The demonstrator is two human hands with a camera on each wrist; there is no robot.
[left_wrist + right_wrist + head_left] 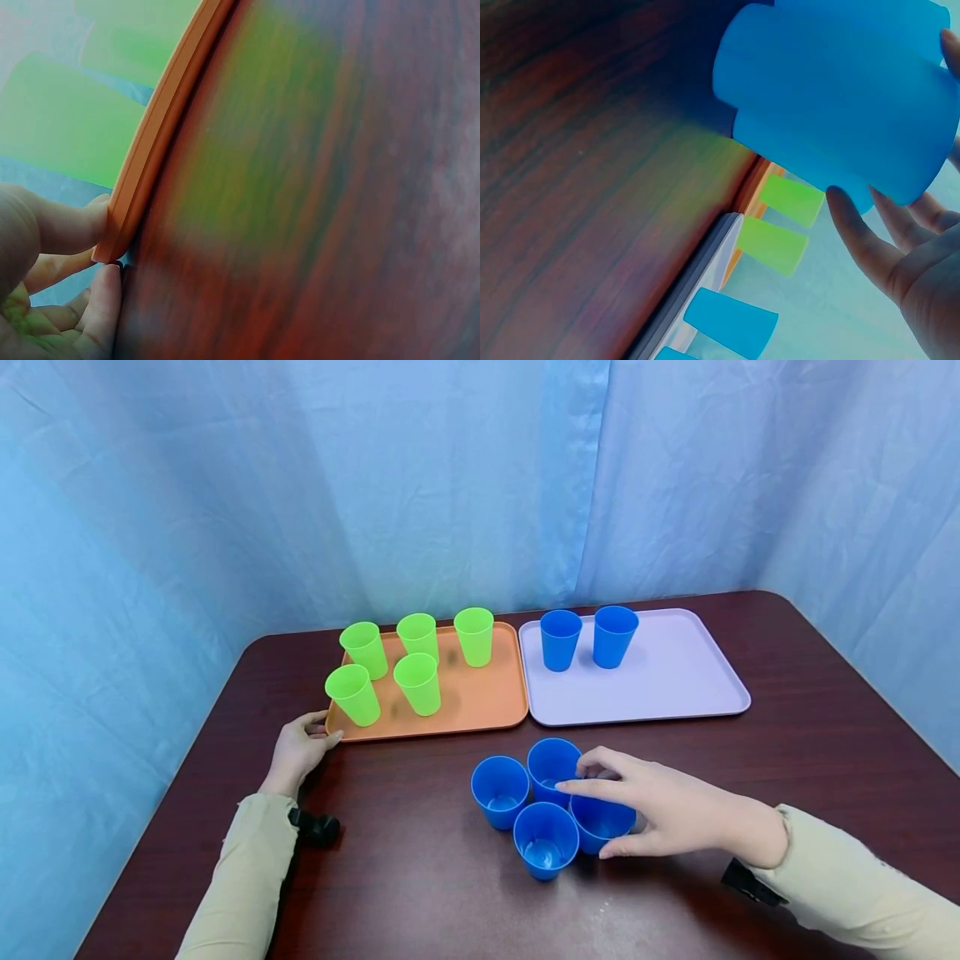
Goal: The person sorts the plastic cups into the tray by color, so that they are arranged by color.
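The right hand [667,810] curls its fingers round a blue cup [600,827] in the cluster on the table [420,877], while the left hand [298,750] pinches the orange tray [480,702] corner

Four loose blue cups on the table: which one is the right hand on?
The rightmost blue cup of the cluster. The right hand wraps it, thumb on the near side and fingers over its rim; the other three loose cups stand free beside it.
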